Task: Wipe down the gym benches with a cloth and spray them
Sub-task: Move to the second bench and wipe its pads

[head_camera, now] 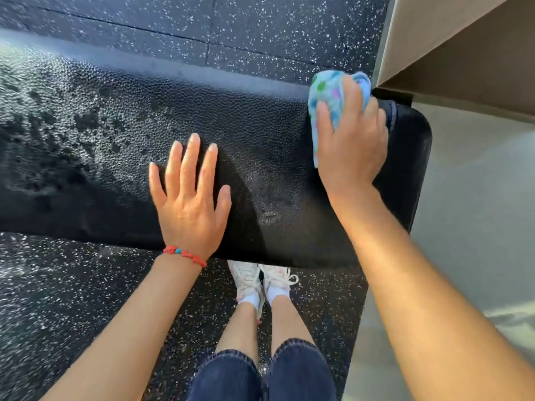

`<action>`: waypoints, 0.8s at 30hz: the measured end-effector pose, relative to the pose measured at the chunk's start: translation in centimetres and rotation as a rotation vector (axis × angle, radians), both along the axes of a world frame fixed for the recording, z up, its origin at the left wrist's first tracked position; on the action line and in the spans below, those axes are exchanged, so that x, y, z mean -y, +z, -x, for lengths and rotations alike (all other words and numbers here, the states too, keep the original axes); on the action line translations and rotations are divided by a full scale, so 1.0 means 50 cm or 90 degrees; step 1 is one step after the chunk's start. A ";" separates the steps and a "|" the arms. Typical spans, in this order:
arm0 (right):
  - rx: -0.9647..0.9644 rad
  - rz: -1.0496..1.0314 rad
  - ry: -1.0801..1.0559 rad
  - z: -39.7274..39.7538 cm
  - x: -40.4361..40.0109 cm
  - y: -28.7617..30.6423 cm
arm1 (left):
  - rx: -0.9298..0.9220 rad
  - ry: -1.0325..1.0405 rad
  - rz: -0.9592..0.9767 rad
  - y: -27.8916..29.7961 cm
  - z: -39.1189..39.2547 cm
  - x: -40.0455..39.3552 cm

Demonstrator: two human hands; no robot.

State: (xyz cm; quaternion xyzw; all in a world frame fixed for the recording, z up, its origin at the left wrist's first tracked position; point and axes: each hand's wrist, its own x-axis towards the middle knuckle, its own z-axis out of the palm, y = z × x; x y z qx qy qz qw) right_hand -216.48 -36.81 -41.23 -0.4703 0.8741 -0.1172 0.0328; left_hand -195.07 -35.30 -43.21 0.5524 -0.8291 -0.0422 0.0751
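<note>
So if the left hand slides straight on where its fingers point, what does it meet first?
Only more of the bench, it seems: the left hand lies flat, its fingers pointing toward the far edge, then floor.

Black textured padded bench (246,134) spans mid-frame, wet at left. Light-blue dotted cloth (325,94), bunched, lies upper right on it.

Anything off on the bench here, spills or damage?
No damage visible. The bench pad has wet droplets across its left part, consistent with spray not yet wiped. Right hand grips the cloth at the right end; left hand lies flat.
</note>
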 end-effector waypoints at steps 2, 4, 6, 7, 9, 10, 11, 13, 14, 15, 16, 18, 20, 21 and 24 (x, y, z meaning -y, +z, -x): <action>-0.013 0.009 0.006 -0.008 -0.017 -0.002 | 0.006 -0.002 0.007 -0.006 0.001 -0.004; 0.002 0.021 0.029 -0.043 -0.072 0.000 | 0.005 -0.001 0.011 -0.006 0.001 -0.003; 0.021 0.011 0.090 -0.096 -0.141 0.005 | 0.008 -0.005 0.010 -0.002 0.002 -0.001; 0.029 0.000 0.120 -0.119 -0.172 0.008 | 0.005 -0.006 0.009 -0.001 0.002 -0.001; 0.043 -0.011 0.162 -0.139 -0.204 0.013 | -0.001 -0.005 0.001 0.001 0.001 -0.001; 0.046 -0.011 0.177 -0.136 -0.202 0.013 | -0.001 -0.005 0.002 0.004 0.002 0.001; 0.047 -0.016 0.194 -0.129 -0.193 0.014 | -0.002 -0.005 0.002 0.005 0.003 0.002; 0.031 -0.028 0.230 -0.112 -0.157 0.017 | -0.017 -0.006 0.003 0.003 0.002 0.004; 0.022 -0.026 0.236 -0.104 -0.129 0.017 | -0.023 -0.005 0.007 0.003 0.001 0.004; 0.015 -0.016 0.228 -0.099 -0.093 0.016 | -0.027 -0.005 0.012 0.002 0.001 0.003; 0.005 -0.001 0.213 -0.097 -0.051 0.014 | -0.031 -0.005 0.015 0.002 0.001 0.002; -0.025 0.024 0.180 -0.099 0.027 0.007 | -0.047 0.000 0.020 0.002 0.001 0.002; -0.033 0.032 0.153 -0.106 0.068 0.004 | -0.065 0.027 0.026 0.006 -0.003 0.003; -0.040 0.036 0.148 -0.110 0.067 0.003 | -0.074 0.046 0.026 0.010 -0.008 0.002; -0.045 0.058 0.210 -0.128 0.006 0.001 | -0.082 0.101 0.023 0.024 -0.035 0.002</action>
